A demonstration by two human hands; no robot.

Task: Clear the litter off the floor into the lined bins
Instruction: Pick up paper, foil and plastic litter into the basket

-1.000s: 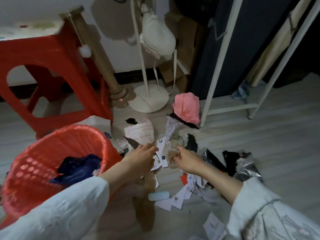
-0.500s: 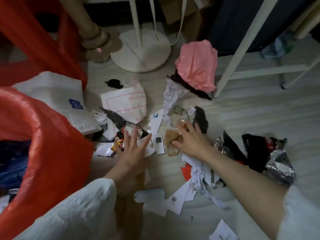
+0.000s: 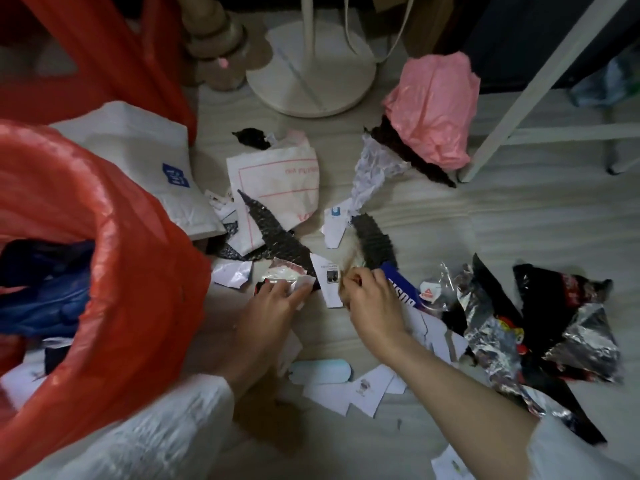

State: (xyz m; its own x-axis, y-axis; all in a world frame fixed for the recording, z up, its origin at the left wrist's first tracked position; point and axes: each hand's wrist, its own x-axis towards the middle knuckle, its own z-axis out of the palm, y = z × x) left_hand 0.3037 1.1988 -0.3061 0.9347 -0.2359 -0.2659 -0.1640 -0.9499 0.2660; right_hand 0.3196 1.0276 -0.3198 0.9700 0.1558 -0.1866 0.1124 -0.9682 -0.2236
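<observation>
Below, two hands (image 3: 273,299) (image 3: 372,299) gripping scraps (image 3: 287,277), one lined bin (image 3: 114,258)

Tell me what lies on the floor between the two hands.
In the head view, a white paper scrap with a small dark print lies between the left hand and the right hand, with bare floor just below it.

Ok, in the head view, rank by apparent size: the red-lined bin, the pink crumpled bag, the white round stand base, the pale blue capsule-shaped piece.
1. Red-lined bin, though it sits nearest the camera, which inflates it.
2 and 3. White round stand base and pink crumpled bag: too alike to rank.
4. Pale blue capsule-shaped piece.
</observation>
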